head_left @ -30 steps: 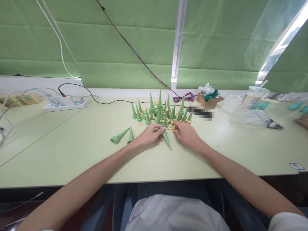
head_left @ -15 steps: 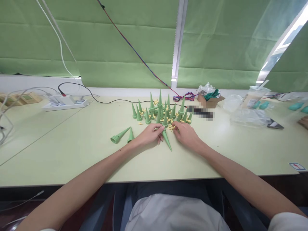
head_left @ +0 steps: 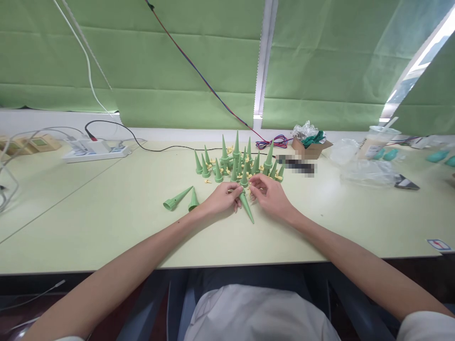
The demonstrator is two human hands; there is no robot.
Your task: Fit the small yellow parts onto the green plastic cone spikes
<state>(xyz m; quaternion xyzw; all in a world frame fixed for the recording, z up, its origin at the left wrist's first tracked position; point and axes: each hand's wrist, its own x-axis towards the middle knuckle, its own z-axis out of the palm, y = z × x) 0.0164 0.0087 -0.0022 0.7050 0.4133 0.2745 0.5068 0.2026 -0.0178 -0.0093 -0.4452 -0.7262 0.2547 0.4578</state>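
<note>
My left hand is closed around the wide collar end of a green plastic spike, a hollow cone whose tip points down and toward me. Close on its right, my right hand is pinched, with a small yellow plastic piece at its fingertips, partly hidden. Just beyond both hands stands a cluster of upright green spikes with yellow pieces scattered among them. One loose yellow piece lies left of the cluster. Two more spikes rest near my left forearm: one on its side, another partly covered by the arm.
A white power strip with cables sits at the back left. Behind the cluster are a coiled red-blue cable and a small cardboard box. A plastic cup and clear bags stand right. The table's front edge runs before me.
My right hand has moved a little left from the yellow pieces, toward the spike in my left hand, and its fingers have drawn into a pinch. My left hand stays put.
</note>
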